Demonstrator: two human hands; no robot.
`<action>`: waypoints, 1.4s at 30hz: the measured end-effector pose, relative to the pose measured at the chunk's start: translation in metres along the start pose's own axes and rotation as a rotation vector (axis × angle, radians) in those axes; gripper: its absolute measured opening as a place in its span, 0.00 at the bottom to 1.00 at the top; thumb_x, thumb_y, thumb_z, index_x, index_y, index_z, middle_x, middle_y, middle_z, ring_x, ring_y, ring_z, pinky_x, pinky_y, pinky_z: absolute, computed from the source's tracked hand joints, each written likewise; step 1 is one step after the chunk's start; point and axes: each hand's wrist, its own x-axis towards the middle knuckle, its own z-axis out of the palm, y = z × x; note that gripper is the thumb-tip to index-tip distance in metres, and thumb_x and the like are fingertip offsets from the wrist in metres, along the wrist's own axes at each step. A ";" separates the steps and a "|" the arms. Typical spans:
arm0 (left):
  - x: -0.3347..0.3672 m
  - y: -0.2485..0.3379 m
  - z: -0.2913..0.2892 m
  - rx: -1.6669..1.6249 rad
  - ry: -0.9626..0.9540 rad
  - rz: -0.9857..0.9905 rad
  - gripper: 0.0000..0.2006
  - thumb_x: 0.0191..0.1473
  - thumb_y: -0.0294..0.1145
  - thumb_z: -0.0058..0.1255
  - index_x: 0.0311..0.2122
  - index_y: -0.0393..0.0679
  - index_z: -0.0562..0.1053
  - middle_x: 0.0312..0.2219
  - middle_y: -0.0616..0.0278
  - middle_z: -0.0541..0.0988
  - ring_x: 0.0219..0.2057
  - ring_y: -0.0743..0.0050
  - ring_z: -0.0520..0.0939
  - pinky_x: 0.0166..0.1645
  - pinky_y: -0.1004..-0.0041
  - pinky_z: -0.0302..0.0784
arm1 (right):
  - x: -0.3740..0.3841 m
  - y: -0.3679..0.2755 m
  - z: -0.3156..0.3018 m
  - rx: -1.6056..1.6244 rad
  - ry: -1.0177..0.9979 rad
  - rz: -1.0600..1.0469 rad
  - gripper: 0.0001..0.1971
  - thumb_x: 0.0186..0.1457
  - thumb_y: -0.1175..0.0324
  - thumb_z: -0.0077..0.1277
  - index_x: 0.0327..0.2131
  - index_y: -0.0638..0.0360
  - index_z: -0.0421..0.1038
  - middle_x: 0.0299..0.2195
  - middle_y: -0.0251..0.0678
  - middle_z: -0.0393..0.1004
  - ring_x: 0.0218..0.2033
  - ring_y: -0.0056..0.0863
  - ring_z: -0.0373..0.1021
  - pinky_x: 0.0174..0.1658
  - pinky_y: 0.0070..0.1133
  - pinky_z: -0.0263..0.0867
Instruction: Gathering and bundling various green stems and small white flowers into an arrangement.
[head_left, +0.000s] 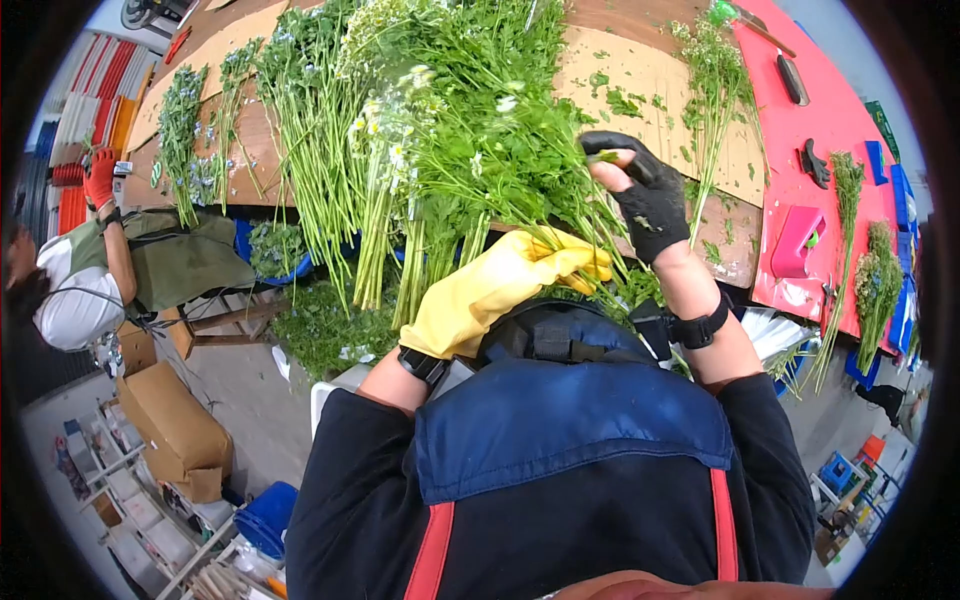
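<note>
The left hand (520,278) grasps leafy flowers (535,170) low down at the table's (620,28) near edge, probably steadying them, while the right hand (645,190), just to the right, seems to pinch a leaf (604,157)

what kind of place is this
Probably a workroom for sorting or bunching cut flowers: white daisy-like flowers and leafy stems are heaped on a long worktable, and the yellow-gloved left hand is closed around some of the stems.
</note>
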 end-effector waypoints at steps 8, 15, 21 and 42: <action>0.036 -0.010 0.024 0.092 -0.075 -0.157 0.15 0.66 0.33 0.51 0.49 0.32 0.78 0.42 0.55 0.85 0.39 0.70 0.84 0.48 0.72 0.79 | -0.021 0.015 -0.053 -0.055 -0.074 -0.019 0.19 0.62 0.69 0.58 0.56 0.60 0.73 0.47 0.36 0.79 0.46 0.21 0.73 0.50 0.22 0.69; 0.085 0.032 0.012 0.118 0.127 0.006 0.18 0.67 0.37 0.50 0.52 0.32 0.76 0.40 0.51 0.85 0.33 0.70 0.87 0.45 0.71 0.83 | -0.129 0.065 -0.125 -0.444 -0.398 0.405 0.17 0.63 0.62 0.56 0.53 0.59 0.74 0.42 0.38 0.80 0.44 0.24 0.75 0.47 0.28 0.70; 0.115 0.019 0.026 -0.024 0.163 0.181 0.24 0.66 0.33 0.51 0.63 0.33 0.65 0.55 0.45 0.77 0.51 0.60 0.82 0.56 0.64 0.79 | -0.098 0.140 -0.147 -0.339 0.193 0.424 0.15 0.62 0.57 0.55 0.36 0.62 0.76 0.25 0.41 0.76 0.28 0.28 0.74 0.36 0.29 0.70; 0.065 -0.028 0.005 0.052 0.195 -0.112 0.20 0.67 0.33 0.49 0.60 0.34 0.70 0.49 0.49 0.82 0.50 0.62 0.83 0.59 0.66 0.77 | -0.163 0.169 -0.310 -0.506 0.475 0.432 0.16 0.61 0.61 0.56 0.49 0.59 0.78 0.38 0.44 0.82 0.40 0.34 0.79 0.47 0.26 0.72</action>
